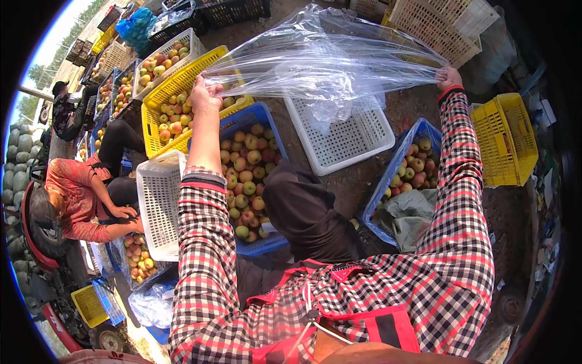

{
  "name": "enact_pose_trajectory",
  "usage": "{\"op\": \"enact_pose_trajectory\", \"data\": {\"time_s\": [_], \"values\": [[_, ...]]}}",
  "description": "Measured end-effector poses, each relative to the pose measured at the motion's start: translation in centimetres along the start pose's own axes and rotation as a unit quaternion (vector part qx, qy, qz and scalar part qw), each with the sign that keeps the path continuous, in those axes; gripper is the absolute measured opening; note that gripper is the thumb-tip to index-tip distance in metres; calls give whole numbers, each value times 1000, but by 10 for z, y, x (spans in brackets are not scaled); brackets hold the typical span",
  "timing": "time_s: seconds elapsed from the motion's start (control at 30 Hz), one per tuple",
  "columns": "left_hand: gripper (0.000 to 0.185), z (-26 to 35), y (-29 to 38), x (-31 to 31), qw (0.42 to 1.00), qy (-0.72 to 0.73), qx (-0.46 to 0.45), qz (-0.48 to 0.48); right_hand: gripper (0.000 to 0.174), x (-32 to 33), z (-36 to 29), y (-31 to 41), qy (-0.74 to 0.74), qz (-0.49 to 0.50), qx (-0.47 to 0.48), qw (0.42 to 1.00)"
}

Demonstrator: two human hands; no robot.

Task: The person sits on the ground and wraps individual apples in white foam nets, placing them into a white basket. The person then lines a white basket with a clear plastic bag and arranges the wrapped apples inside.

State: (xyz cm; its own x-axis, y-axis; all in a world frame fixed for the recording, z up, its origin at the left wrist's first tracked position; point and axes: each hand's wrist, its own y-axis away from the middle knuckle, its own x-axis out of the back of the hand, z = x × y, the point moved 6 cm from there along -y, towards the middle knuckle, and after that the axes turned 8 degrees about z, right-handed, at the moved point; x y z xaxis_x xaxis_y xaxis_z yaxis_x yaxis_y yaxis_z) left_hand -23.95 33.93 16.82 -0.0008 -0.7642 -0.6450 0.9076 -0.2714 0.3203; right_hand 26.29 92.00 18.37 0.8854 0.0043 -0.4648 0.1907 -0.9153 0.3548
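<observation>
A clear plastic sheet or bag (327,68) is stretched wide between my two raised hands. My left hand (205,94) grips one end, above a yellow crate of apples (152,123). At the other end, my right hand (449,78) is closed on the plastic. Under the stretched film stands an empty white perforated plastic crate (350,141), partly covered by hanging folds. A blue crate (268,111) full of red and green apples (248,182) is in front of me, beside my bent knee.
A lined blue crate (377,191) with apples and a grey-green sack (409,214) stands at the right, near yellow crates (504,141). A co-worker (86,200) crouches at the left beside a white crate (159,209). More crates line the back.
</observation>
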Motion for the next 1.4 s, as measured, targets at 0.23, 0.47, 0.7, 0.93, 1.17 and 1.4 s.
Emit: {"op": "enact_pose_trajectory", "data": {"time_s": [0.23,0.47,0.7,0.93,1.17,1.4], "values": [[34,-12,-7,48,987,-138,15,78,16,52,0,53,166,56,-3,984],[34,-61,65,16,828,-513,153,-166,29,20,47,97,672,-122,-18,730],[20,-58,52,16,948,-270,129,-108,15,24,72,77,341,-21,-20,940],[22,-34,-18,63,984,97,140,-59,21,19,61,46,333,-35,77,939],[49,-24,31,92,949,-102,285,-84,39,21,67,81,182,-42,-95,978],[31,0,25,69,516,-810,-273,-54,34,3,47,112,841,70,260,470]]}}
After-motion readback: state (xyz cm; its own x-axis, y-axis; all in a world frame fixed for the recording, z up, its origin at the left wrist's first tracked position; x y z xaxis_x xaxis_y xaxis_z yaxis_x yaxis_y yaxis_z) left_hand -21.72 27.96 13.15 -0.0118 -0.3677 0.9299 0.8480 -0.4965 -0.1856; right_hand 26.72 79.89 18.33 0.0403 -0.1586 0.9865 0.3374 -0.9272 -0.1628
